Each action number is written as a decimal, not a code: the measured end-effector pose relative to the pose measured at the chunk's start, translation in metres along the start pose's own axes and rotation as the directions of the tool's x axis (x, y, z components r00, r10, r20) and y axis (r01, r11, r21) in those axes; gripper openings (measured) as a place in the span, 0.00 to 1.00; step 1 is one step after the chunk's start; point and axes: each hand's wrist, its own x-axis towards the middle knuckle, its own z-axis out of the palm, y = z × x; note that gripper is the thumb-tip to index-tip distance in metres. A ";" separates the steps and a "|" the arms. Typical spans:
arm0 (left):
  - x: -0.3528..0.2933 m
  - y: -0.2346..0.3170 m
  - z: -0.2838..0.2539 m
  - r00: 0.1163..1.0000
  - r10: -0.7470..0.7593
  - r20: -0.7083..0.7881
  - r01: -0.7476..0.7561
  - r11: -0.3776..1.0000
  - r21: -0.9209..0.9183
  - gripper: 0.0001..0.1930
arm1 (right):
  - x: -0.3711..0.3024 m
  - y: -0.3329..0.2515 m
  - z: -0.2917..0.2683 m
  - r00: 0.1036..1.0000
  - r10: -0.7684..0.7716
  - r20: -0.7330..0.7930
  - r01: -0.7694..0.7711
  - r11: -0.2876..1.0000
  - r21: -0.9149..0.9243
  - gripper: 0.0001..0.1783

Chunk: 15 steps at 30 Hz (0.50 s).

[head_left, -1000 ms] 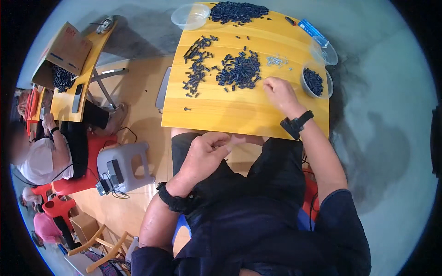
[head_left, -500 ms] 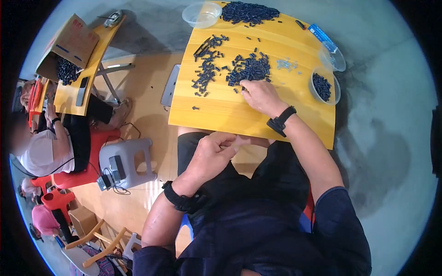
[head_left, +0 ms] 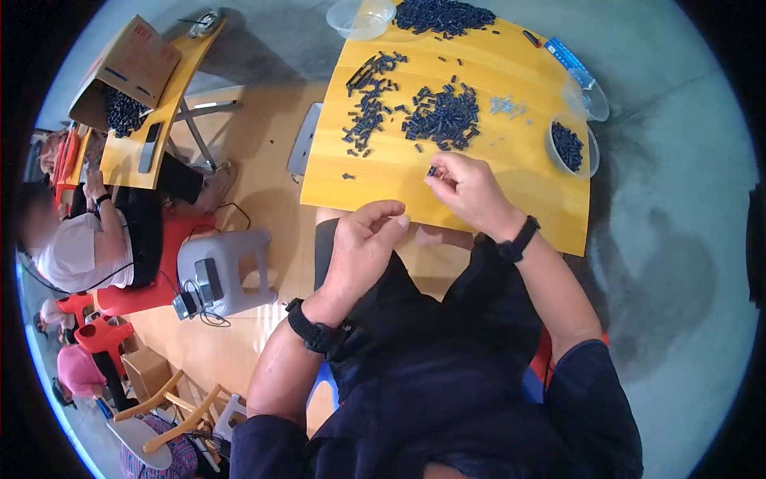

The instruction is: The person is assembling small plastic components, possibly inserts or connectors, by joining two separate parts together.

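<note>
My right hand (head_left: 472,191) is raised over the near part of the yellow table (head_left: 383,188), pinching a small black plastic piece (head_left: 432,171) between thumb and fingertips. Just off the near edge, over my lap, is my left hand (head_left: 365,247). Its thumb and forefinger are bent toward each other; whatever they hold, if anything, is too small to make out. Beyond my right hand lies a pile of similar black pieces (head_left: 443,116). A looser spread of them (head_left: 369,116) is to its left, and one single piece (head_left: 348,176) lies nearer me.
A tub of black pieces (head_left: 567,148) stands at the right edge, near small pale parts (head_left: 507,106). At the far side are an empty clear bowl (head_left: 359,20), another black heap (head_left: 443,16) and a blue box (head_left: 568,60). Left, a person sits by a second table with a carton (head_left: 140,64).
My right hand has drawn back from the pile toward me with a black piece in its fingertips. My left hand has risen slightly toward the table edge. The whole view has shifted a little.
</note>
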 end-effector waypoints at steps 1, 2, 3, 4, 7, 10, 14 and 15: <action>-0.001 0.002 0.001 1.000 -0.005 -0.006 0.005 1.000 0.004 0.12 | -0.005 -0.008 0.000 1.000 -0.003 0.024 0.002 0.999 0.045 0.12; -0.003 0.006 0.002 1.000 -0.007 0.004 0.007 0.999 -0.041 0.12 | -0.010 -0.013 0.002 1.000 -0.031 0.007 0.030 0.994 0.107 0.10; -0.004 0.009 0.004 1.000 -0.006 0.017 0.007 0.996 -0.088 0.13 | -0.016 -0.020 0.001 1.000 -0.030 0.008 0.029 0.993 0.112 0.10; -0.004 0.009 0.004 0.999 -0.006 0.038 0.011 0.993 -0.119 0.13 | -0.020 -0.028 0.000 0.999 -0.012 0.047 0.004 0.984 0.180 0.10; -0.007 0.018 0.010 0.995 0.047 0.085 -0.025 0.970 -0.240 0.12 | -0.032 -0.051 -0.004 0.993 0.025 0.112 -0.058 0.949 0.309 0.10; -0.010 0.024 0.009 0.983 0.060 0.173 -0.019 0.973 -0.229 0.10 | -0.036 -0.061 -0.004 0.991 -0.134 0.028 0.123 0.959 0.255 0.07; -0.016 0.036 0.002 0.958 -0.047 0.284 0.094 0.984 -0.152 0.10 | -0.041 -0.067 -0.012 0.969 -0.234 0.075 0.223 0.966 0.132 0.07; -0.018 0.037 0.000 0.955 -0.037 0.294 0.086 0.984 -0.157 0.10 | -0.042 -0.071 -0.013 0.960 -0.272 0.063 0.260 0.953 0.153 0.08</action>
